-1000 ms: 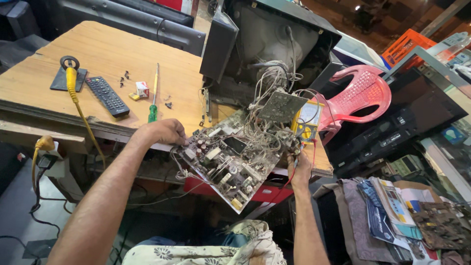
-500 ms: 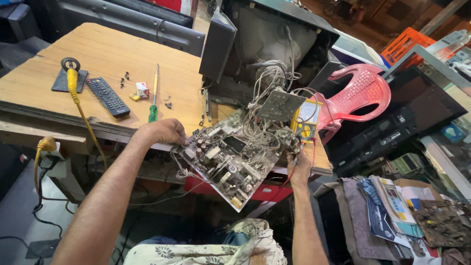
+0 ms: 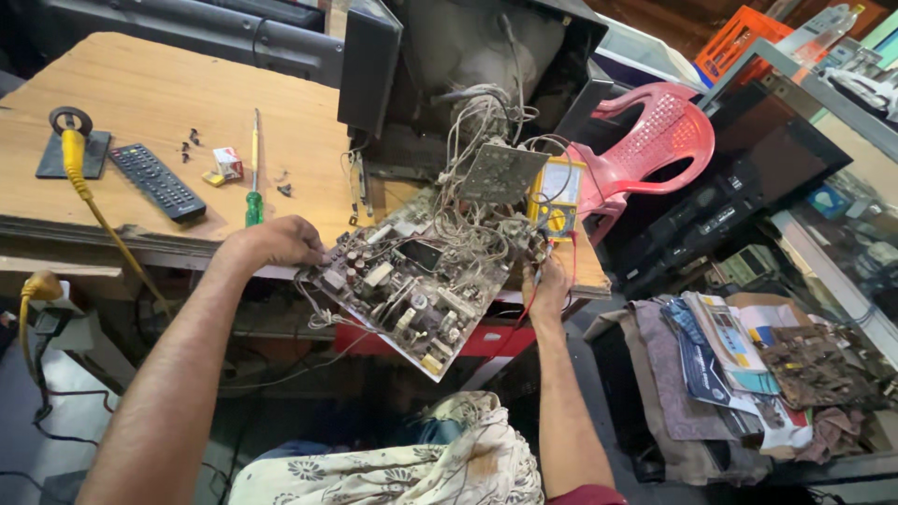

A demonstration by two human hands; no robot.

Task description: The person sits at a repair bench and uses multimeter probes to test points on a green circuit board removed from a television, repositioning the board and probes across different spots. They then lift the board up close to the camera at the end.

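The dusty circuit board [image 3: 412, 290] is held tilted over the front edge of the wooden counter [image 3: 140, 103], between the two hands, with its lower corner hanging out in the air above the person's patterned cloth [image 3: 412, 463]. The left hand [image 3: 276, 241] is at the upper left edge of the board; its fingers [image 3: 313, 254] are curled closed on that edge and they grip it. The right hand [image 3: 547, 292] is at the right side of the board, raised from below; its fingers are bent around something thin near the board edge, where a red wire [image 3: 524, 318] runs down, but I cannot tell exactly what they hold. Many pale wires [image 3: 486, 122] go up from the board into the open back of the old television [image 3: 468, 65], which stands on the counter just behind. A yellow multimeter [image 3: 559, 194] leans near the right upper corner of the board. On the counter to the left lie a green-handled screwdriver [image 3: 253, 182], a black remote control [image 3: 157, 181], a small box [image 3: 227, 163] and some dark screws [image 3: 190, 145]. A yellow cable [image 3: 89, 192] hangs over the counter edge. A red plastic chair [image 3: 655, 140] stands to the right.
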